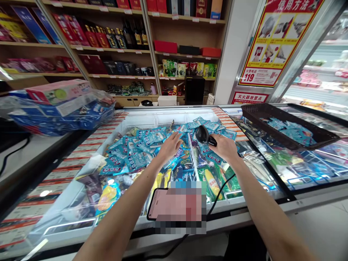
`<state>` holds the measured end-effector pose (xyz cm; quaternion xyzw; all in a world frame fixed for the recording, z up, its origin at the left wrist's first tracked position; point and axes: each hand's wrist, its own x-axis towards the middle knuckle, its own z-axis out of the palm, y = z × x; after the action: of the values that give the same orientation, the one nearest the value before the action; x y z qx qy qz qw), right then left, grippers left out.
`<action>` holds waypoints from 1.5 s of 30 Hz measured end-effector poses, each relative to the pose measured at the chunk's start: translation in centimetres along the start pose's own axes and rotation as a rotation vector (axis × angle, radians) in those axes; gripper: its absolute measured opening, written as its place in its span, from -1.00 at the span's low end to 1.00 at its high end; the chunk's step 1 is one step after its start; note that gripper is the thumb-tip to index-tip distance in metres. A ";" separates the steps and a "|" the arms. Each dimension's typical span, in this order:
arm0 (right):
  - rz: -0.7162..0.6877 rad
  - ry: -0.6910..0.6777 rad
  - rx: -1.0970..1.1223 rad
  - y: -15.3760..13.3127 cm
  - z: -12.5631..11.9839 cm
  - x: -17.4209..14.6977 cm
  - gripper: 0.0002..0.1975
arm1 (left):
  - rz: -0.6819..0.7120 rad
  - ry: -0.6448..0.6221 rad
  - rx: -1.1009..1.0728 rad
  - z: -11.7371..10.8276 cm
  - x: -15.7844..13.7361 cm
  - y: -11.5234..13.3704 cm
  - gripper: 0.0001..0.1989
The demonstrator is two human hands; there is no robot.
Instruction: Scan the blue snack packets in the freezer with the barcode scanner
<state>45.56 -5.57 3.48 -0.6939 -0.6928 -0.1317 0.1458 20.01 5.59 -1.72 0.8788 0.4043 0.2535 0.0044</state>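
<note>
My right hand [224, 146] is wrapped round the handle of a black barcode scanner [201, 134], its head turned toward the left. Loose blue packets [144, 148] lie in an uneven spread on the glass freezer top, some overlapping. Over the inner edge of that spread is my left hand [171, 145], fingers stretched forward; whether the fingertips touch a packet is unclear. A smartphone [160, 204] lies near the front edge between my forearms, partly blurred out. The scanner's black cable [221, 190] runs down past the phone.
A brown tray [288, 141] with more blue packets rests on the freezer at right. Plastic-wrapped boxes [62, 105] are stacked at left. Frozen goods show under the glass. Behind stand store shelves [114, 50] and a red-and-yellow poster [274, 43].
</note>
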 end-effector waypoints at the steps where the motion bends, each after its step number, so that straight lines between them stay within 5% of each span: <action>1: 0.014 0.008 0.014 0.1 0.2 -0.1 -0.63 | -0.001 -0.005 -0.030 0.2 0.9 -0.1 -0.50; 7: 0.080 0.026 0.039 0.3 1.1 -0.6 -0.63 | -0.098 -0.071 -0.163 1.9 6.3 -1.0 -0.39; 12: 0.071 0.027 0.010 0.4 1.0 -0.8 -0.64 | -0.115 -0.247 -0.105 3.6 8.2 -2.4 -0.35; 15: 0.075 -0.009 -0.010 0.4 1.0 -0.8 -0.63 | -0.043 -0.270 -0.061 3.9 7.9 -2.5 -0.39; 21: 0.053 -0.040 -0.006 0.1 0.9 -1.0 -0.61 | 0.146 -0.116 -0.108 2.0 4.6 -1.1 -0.49; 28: -0.022 -0.029 -0.002 -0.3 0.9 -1.4 -0.59 | -0.008 0.057 -0.146 1.3 2.0 -0.4 -0.57; 33: -0.035 -0.061 -0.003 -0.4 0.6 -1.5 -0.58 | -0.208 -0.068 -0.229 1.6 2.3 -0.7 -0.41; 39: -0.075 -0.102 -0.005 -0.5 0.4 -1.4 -0.57 | -0.102 -0.054 -0.398 1.5 2.0 -1.2 -0.18; 45: -0.106 -0.103 -0.002 -0.4 0.7 -1.5 -0.56 | -0.121 -0.044 -0.366 1.4 2.1 -1.1 -0.32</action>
<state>45.14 -6.67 2.22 -0.6621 -0.7351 -0.1043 0.1020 20.98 8.10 -2.23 0.8429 0.4033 0.3025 0.1881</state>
